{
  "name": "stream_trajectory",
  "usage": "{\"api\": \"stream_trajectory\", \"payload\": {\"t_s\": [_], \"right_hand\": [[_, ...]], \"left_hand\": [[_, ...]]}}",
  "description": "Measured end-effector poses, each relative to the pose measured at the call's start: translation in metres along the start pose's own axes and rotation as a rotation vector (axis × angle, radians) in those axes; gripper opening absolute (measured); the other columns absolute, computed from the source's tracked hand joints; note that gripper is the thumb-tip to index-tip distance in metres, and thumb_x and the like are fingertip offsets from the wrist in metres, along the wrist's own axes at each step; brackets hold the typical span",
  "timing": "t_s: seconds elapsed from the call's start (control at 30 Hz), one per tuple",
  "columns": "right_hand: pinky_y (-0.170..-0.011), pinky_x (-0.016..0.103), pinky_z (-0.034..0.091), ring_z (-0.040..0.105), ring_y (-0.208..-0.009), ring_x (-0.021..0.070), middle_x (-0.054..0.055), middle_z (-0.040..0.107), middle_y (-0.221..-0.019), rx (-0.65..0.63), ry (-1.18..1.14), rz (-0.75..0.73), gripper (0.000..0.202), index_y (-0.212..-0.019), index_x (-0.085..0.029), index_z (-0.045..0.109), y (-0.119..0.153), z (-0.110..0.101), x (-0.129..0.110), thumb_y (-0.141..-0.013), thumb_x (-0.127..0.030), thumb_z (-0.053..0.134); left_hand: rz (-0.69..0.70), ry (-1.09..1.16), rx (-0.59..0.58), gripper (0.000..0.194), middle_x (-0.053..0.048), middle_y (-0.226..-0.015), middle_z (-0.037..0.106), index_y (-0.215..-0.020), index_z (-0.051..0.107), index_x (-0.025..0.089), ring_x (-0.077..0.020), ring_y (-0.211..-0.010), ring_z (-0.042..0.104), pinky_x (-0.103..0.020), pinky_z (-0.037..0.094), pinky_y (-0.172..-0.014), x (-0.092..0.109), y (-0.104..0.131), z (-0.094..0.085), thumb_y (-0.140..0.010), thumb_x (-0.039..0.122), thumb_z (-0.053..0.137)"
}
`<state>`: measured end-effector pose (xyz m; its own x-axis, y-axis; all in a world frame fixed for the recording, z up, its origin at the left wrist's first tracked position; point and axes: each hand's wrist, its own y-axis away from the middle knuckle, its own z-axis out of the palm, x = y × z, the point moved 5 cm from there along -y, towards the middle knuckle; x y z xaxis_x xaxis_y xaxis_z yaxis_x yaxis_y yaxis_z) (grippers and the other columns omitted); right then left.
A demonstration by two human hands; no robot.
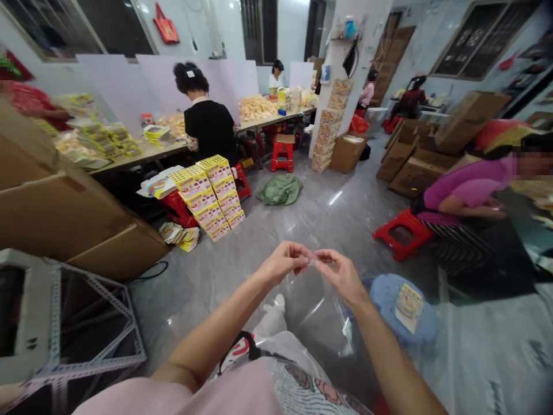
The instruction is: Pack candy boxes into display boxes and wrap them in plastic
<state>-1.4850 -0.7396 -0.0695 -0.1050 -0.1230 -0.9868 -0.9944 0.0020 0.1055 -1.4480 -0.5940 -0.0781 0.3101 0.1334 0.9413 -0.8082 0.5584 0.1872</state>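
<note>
My left hand [287, 258] and my right hand [339, 270] meet in front of me above the floor, fingertips nearly touching. Both are closed in a pinch on a thin, clear piece of plastic [311, 261]. It is see-through, so its full shape and edges cannot be made out; faint glints hang below the fingers. To the right of my right forearm stands a blue round stool [384, 297] with a printed card packet [408, 308] lying on its top.
Stacked yellow boxes [211, 196] and a green sack [280, 189] stand ahead. A metal frame [95, 323] and large cartons [78, 213] are at left. A person in a purple top [466, 184] is at right beside a red stool [404, 233]. Another person [209, 124] sits at the long table [166, 147].
</note>
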Motion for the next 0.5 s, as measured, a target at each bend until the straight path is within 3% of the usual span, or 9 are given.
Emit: {"api": "stream_trajectory", "payload": {"t_s": [0.13, 0.27, 0.37, 0.5], "right_hand": [[-0.065, 0.028, 0.046, 0.057, -0.064, 0.0146, 0.001, 0.062, -0.067, -0.098, -0.059, 0.004, 0.024, -0.071, -0.017, 0.066, -0.126, -0.022, 0.004, -0.074, -0.040, 0.072], [-0.061, 0.025, 0.043, 0.054, -0.059, 0.0124, 0.000, 0.060, -0.063, -0.177, -0.093, 0.076, 0.021, -0.073, -0.016, 0.067, -0.244, -0.051, 0.001, -0.076, -0.037, 0.072], [-0.061, 0.025, 0.045, 0.055, -0.060, 0.0115, -0.001, 0.060, -0.065, -0.182, -0.154, 0.099, 0.020, -0.074, -0.016, 0.067, -0.323, -0.077, -0.007, -0.075, -0.035, 0.073], [-0.063, 0.026, 0.048, 0.056, -0.060, 0.0116, 0.000, 0.061, -0.064, -0.186, -0.206, 0.113, 0.021, -0.069, -0.016, 0.068, -0.415, -0.110, -0.017, -0.074, -0.035, 0.074]], "left_hand": [[0.008, -0.073, -0.038, 0.023, 0.003, -0.047, 0.052, -0.073, 0.067, 0.010, -0.0061, -0.040, 0.040, -0.018, 0.029, -0.039, 0.018, -0.111, -0.037, -0.066, 0.032, 0.072], [-0.013, -0.096, -0.150, 0.020, 0.004, -0.047, 0.051, -0.072, 0.066, 0.010, -0.0055, -0.039, 0.038, -0.018, 0.027, -0.039, 0.046, -0.223, -0.075, -0.066, 0.029, 0.071], [-0.018, -0.128, -0.249, 0.021, 0.004, -0.048, 0.049, -0.074, 0.067, 0.010, -0.0052, -0.040, 0.036, -0.018, 0.026, -0.040, 0.072, -0.304, -0.096, -0.069, 0.030, 0.070], [0.008, -0.157, -0.294, 0.025, 0.002, -0.054, 0.053, -0.075, 0.065, 0.010, -0.0076, -0.046, 0.042, -0.020, 0.032, -0.045, 0.104, -0.406, -0.118, -0.070, 0.034, 0.069]]}}
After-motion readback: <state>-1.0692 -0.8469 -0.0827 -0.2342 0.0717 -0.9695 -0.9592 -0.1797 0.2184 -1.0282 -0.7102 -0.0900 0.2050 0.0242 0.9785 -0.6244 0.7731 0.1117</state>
